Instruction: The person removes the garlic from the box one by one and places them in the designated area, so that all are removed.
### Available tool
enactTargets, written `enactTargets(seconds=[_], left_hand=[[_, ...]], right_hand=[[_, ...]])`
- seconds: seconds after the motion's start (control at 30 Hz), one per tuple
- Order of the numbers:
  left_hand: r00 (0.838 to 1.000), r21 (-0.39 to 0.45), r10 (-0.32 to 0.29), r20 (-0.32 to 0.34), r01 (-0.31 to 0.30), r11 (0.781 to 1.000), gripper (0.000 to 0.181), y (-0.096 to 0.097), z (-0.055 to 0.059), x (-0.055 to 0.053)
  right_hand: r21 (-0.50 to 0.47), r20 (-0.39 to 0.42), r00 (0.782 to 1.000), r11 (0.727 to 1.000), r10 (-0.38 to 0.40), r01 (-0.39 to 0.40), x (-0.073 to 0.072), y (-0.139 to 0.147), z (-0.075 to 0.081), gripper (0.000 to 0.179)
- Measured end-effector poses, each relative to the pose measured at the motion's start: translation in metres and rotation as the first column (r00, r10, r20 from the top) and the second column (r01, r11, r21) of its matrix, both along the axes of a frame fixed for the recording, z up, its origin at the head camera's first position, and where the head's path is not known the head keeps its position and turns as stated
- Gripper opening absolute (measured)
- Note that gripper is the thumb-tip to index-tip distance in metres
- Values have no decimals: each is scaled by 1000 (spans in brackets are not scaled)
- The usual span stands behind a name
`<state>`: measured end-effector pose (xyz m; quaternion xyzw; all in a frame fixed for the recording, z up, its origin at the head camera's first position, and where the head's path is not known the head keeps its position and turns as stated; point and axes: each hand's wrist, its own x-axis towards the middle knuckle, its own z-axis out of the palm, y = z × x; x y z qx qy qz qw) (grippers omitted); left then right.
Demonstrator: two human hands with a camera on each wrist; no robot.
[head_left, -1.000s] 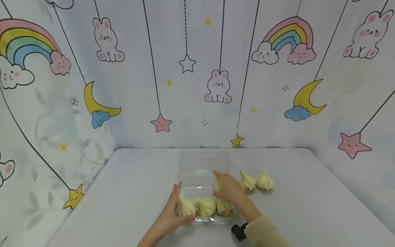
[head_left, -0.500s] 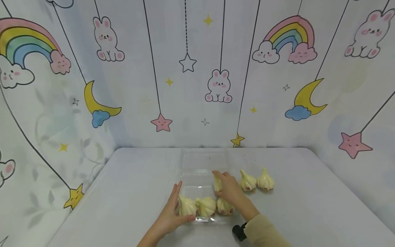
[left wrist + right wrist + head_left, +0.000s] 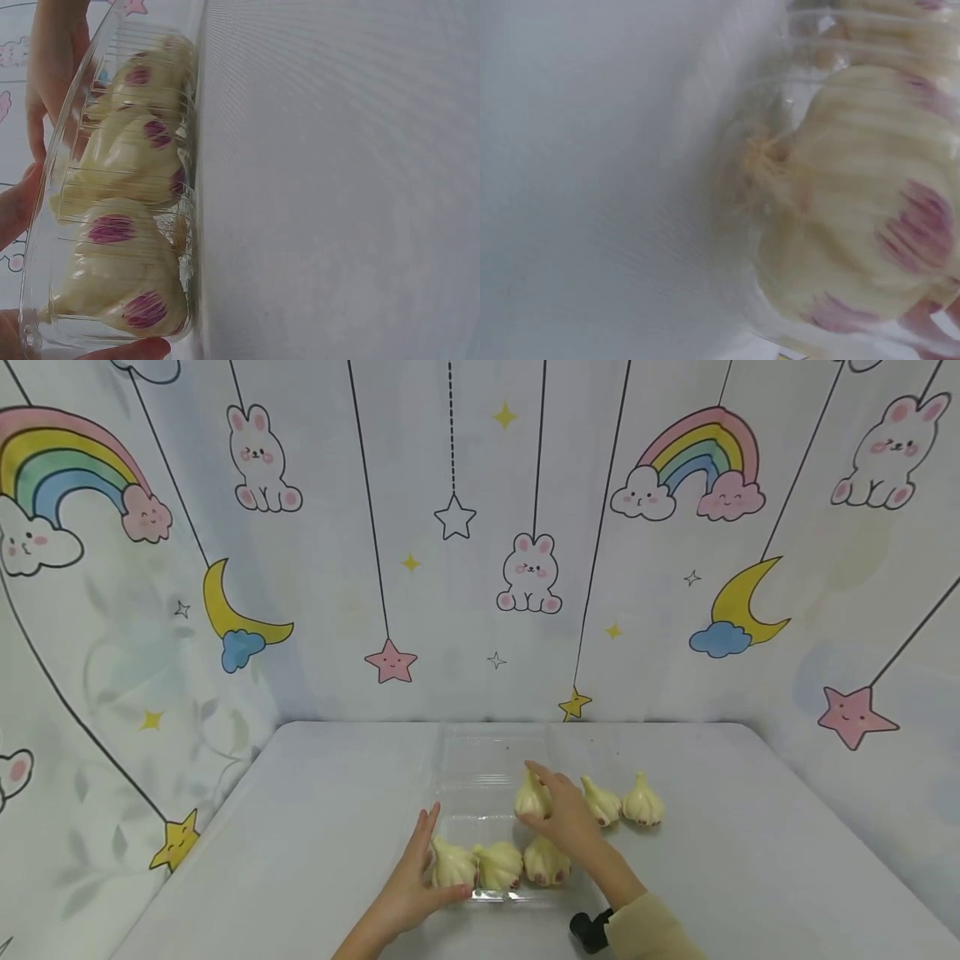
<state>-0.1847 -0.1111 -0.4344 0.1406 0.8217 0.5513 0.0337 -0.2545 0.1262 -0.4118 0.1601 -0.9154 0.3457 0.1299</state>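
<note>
The right hand (image 3: 573, 822) pinches a garlic bulb (image 3: 529, 797) over the right rear of the clear container (image 3: 480, 800), behind three front bulbs (image 3: 498, 867); base contact cannot be confirmed. The left hand (image 3: 416, 872), thumb and fingers spread, rests against the container's left side. The bulb is probably light, firm and slightly slippery, best gripped around its widest part.
</note>
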Motion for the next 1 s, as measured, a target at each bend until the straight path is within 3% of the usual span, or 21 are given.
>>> enactTargets(seconds=[0.4,0.7,1.0], left_hand=[[1000,6,4,6,-4,1000,109,-6,3,-1],[1000,12,-11,24,10,1000,111,-9,3,-2],[999,20,-29,43,28,999,112,-10,4,-2]], right_hand=[[-116,-50,998,993,-35,29,4,14,17,70],[-160,-93,995,987,-46,30,3,32,21,71],[-212,-77,996,977,-46,28,4,53,25,69]])
